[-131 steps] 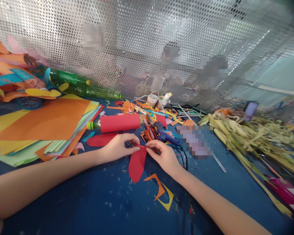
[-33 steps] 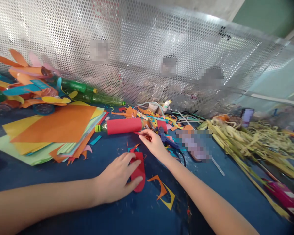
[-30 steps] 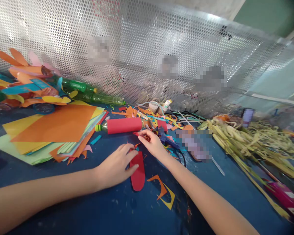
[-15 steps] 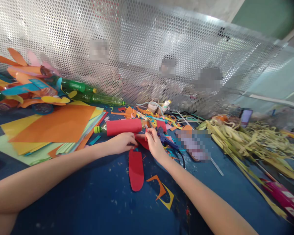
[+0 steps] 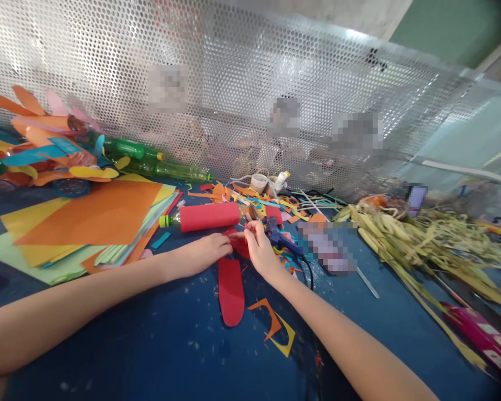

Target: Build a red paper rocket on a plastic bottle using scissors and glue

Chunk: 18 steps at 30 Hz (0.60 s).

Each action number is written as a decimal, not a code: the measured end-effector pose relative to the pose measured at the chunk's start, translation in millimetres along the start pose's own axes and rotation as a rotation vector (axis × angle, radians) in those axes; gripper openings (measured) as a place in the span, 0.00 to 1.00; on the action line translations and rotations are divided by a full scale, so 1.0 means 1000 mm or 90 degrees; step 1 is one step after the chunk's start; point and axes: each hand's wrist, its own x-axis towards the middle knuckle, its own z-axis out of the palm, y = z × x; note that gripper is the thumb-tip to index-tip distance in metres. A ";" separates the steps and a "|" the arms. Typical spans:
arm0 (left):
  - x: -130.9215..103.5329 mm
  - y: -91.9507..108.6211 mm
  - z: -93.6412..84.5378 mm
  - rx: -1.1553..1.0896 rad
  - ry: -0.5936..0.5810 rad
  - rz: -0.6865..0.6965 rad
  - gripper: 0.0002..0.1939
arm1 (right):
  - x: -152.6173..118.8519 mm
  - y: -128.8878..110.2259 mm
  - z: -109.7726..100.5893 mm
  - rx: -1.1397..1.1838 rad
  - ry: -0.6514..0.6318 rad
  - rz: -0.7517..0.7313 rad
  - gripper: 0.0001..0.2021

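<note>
Between my two hands is a red paper piece (image 5: 242, 249), partly hidden by the fingers. My left hand (image 5: 204, 252) has its fingers bent together at the piece's left side. At the other side my right hand (image 5: 262, 248) pinches red paper between thumb and fingertips. A red rounded paper strip (image 5: 231, 295) lies flat on the table just below them. Beyond the hands a bottle wrapped in red paper (image 5: 209, 216) rests on its side, its yellow-green cap pointing left. A blue glue gun (image 5: 281, 238) lies right of my right hand.
Stacked coloured paper (image 5: 92, 214) lies left, before paper-decorated bottle models (image 5: 58, 145) and green bottles (image 5: 137, 149). Paper scraps (image 5: 223, 192) spread along the back, below a perforated metal screen (image 5: 242, 67). Dried husks (image 5: 417, 250) cover the right, near a pink object (image 5: 480, 334).
My left hand's fingers have closed in more at the red paper, the hand turning slightly. My right hand has shifted a little left. The wrapped bottle and red strip remain in place.
</note>
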 end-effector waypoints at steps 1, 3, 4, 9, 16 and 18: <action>-0.002 -0.001 -0.001 -0.016 -0.001 0.011 0.12 | 0.000 0.000 0.000 0.007 -0.007 0.002 0.02; -0.004 -0.005 -0.003 -0.056 -0.001 0.028 0.14 | 0.000 0.000 0.001 0.018 -0.019 0.003 0.02; -0.004 -0.006 -0.005 -0.074 -0.002 0.033 0.15 | 0.000 0.000 0.001 0.019 -0.022 0.001 0.02; 0.002 -0.011 -0.012 -0.116 -0.038 -0.001 0.13 | 0.000 0.003 0.000 -0.043 -0.015 -0.036 0.02; 0.006 -0.006 -0.022 -0.134 -0.071 -0.043 0.09 | 0.000 0.010 0.000 -0.121 0.028 -0.068 0.03; 0.004 -0.005 -0.020 -0.135 -0.050 -0.033 0.09 | 0.000 0.010 0.001 -0.128 0.033 -0.073 0.03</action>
